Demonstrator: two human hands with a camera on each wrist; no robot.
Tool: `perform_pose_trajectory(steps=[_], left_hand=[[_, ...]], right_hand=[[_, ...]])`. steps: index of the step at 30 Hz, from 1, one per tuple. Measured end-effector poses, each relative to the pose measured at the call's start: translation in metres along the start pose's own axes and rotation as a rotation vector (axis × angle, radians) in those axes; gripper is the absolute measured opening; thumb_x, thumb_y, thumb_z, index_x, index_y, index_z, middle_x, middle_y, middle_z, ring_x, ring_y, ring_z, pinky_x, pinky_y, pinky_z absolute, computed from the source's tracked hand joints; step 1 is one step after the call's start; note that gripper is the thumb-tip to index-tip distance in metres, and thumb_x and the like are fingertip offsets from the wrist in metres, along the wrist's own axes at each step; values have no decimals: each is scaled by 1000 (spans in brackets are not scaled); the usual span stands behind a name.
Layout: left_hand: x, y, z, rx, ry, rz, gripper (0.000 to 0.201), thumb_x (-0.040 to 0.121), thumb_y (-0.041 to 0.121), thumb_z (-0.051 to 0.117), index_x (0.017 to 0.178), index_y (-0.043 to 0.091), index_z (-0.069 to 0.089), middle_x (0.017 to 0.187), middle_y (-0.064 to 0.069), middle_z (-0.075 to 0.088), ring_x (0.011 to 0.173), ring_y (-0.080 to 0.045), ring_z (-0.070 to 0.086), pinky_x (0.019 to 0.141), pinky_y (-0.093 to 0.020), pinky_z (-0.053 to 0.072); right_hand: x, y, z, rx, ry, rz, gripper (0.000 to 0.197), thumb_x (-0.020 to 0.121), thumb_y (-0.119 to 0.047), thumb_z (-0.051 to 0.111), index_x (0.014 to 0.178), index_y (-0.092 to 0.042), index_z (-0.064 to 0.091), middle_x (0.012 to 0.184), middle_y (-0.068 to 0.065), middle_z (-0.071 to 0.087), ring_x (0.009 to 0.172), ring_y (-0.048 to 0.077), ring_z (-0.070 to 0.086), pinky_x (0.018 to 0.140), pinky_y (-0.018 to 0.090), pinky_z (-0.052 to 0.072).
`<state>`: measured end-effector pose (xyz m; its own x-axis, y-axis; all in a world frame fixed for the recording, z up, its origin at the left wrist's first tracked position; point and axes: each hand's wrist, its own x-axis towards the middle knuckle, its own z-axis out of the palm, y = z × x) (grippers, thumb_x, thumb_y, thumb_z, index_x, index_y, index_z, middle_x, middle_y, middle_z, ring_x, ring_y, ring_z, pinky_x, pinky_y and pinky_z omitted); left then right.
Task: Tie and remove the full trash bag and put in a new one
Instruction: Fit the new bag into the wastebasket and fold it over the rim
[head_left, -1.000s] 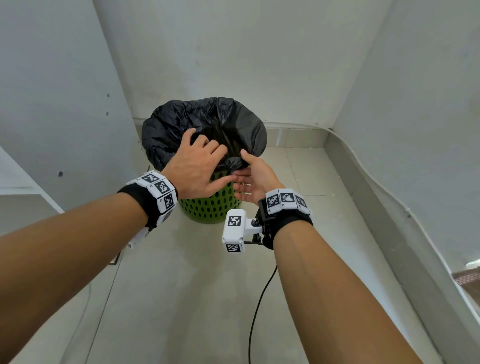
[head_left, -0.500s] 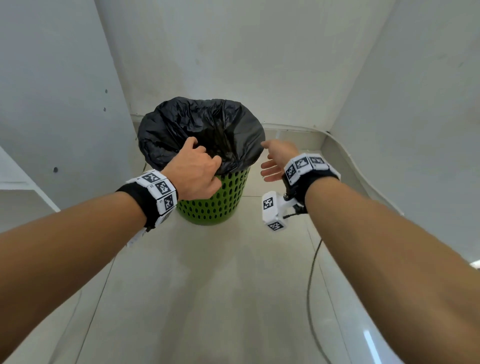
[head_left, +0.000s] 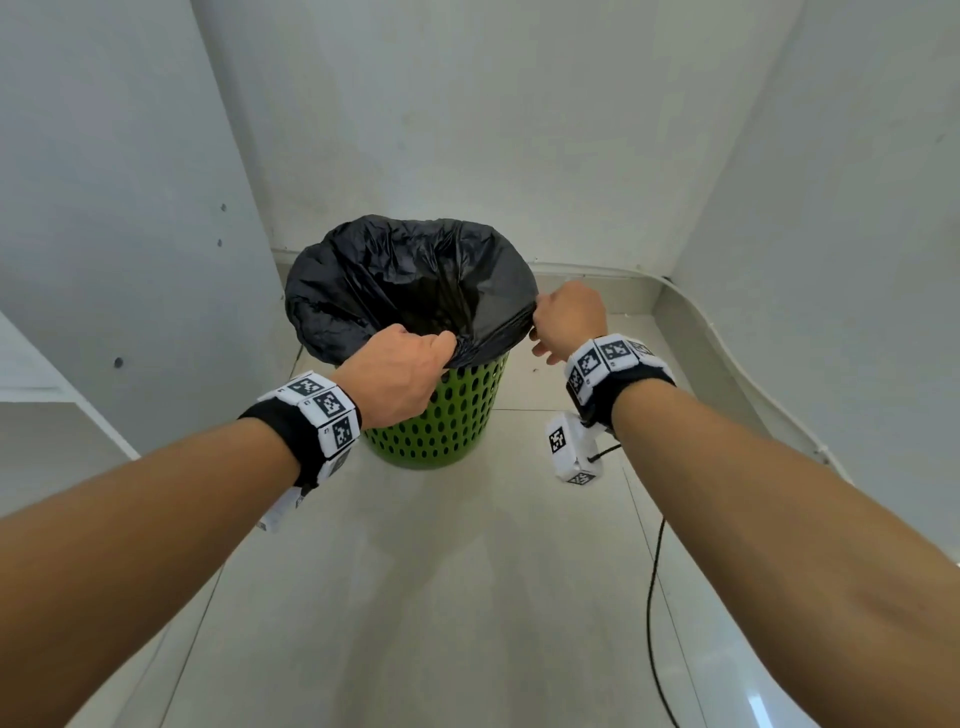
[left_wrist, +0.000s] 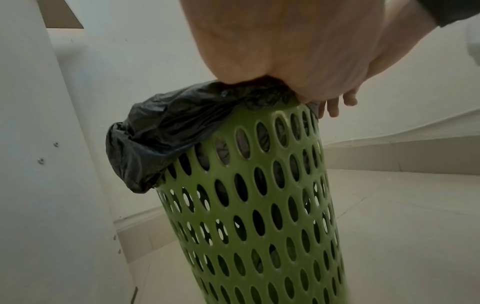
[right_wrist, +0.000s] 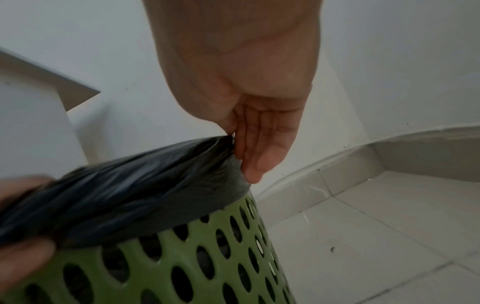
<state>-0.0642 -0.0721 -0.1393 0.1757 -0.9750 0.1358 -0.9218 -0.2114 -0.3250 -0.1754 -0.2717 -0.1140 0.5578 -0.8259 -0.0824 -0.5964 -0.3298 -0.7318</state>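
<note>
A black trash bag (head_left: 405, 280) lines a green perforated bin (head_left: 447, 421) standing on the floor in a corner. Its edge is folded down over the bin's rim all round. My left hand (head_left: 400, 371) grips the bag's folded edge at the near rim, fingers curled over it. My right hand (head_left: 563, 317) pinches the bag's edge at the right rim between thumb and forefinger, the other fingers hanging straight. In the left wrist view the bag (left_wrist: 166, 131) bunches under the palm above the bin (left_wrist: 259, 205). In the right wrist view the bag (right_wrist: 124, 189) stretches taut from the pinch.
White walls (head_left: 493, 114) close in behind and on both sides of the bin. A raised ledge (head_left: 727, 374) runs along the right wall. A black cable (head_left: 652, 597) trails over the tiled floor (head_left: 441, 597) below my right arm.
My right hand has swung from the near rim beside my left hand round to the right rim and taken hold of the bag's edge. My left hand's fingers have curled onto the near edge.
</note>
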Motion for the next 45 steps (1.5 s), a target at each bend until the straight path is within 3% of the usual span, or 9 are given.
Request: perform_pose_trajectory(steps=[3,8,13,18,22,28,33,40,45], left_hand=[[-2,1,-1,-15,16,4,18,93,17,51,85,19,35,64,6,46,50,-19,44,63,-36,45],[-7,-2,1,-32,43,34,16,94,18,49,87,20,35,66,6,48,54,-20,47,69,-36,45],[-9,-1,-2,-89,60,17,18,97,20,47,88,20,31,67,4,46,53,-23,47,55,-38,44],[-10,-1,-5,-128,42,-6,17,100,24,45,92,22,29,71,6,44,57,-22,46,52,-35,40],[-10,-1,-7,-131,14,-8,9,99,24,45,97,17,41,72,5,48,59,-22,49,55,-37,44],[-10,-2,-8,-141,17,12,8,99,24,46,98,17,42,72,4,49,58,-22,49,56,-35,40],[-11,-3,-7,-159,36,15,11,98,23,47,94,19,38,70,4,49,57,-22,48,56,-36,44],[-12,-3,-8,-169,45,19,18,98,22,47,91,22,30,68,6,43,55,-21,43,56,-36,41],[-11,-4,-7,-170,46,21,11,98,22,47,93,19,38,69,4,50,55,-21,46,55,-35,40]], right_hand=[[1,5,-8,142,36,72,32,93,-13,45,90,10,68,69,15,74,54,31,73,56,51,63],[-1,-4,-11,85,-22,18,45,95,-44,50,88,-2,66,73,12,74,52,28,73,61,42,63],[0,0,-8,-102,-25,-85,33,98,-17,44,85,5,65,71,15,72,59,32,72,63,48,63],[-5,17,-7,159,-45,128,31,95,-9,42,94,15,63,71,22,71,55,37,71,58,53,62],[-11,21,-6,494,-181,344,21,101,-7,45,97,8,59,81,23,69,59,35,70,45,40,60],[-11,11,-7,781,-154,406,11,100,4,48,97,5,59,88,22,67,72,36,67,42,40,57],[-5,21,4,761,-173,467,25,102,6,39,86,0,57,101,21,66,75,31,65,80,45,57],[15,44,18,646,-196,441,44,96,-15,58,138,-5,52,105,6,63,83,17,70,63,28,58],[-21,10,3,915,-143,471,27,107,-9,37,93,3,57,87,17,64,85,29,67,87,40,58]])
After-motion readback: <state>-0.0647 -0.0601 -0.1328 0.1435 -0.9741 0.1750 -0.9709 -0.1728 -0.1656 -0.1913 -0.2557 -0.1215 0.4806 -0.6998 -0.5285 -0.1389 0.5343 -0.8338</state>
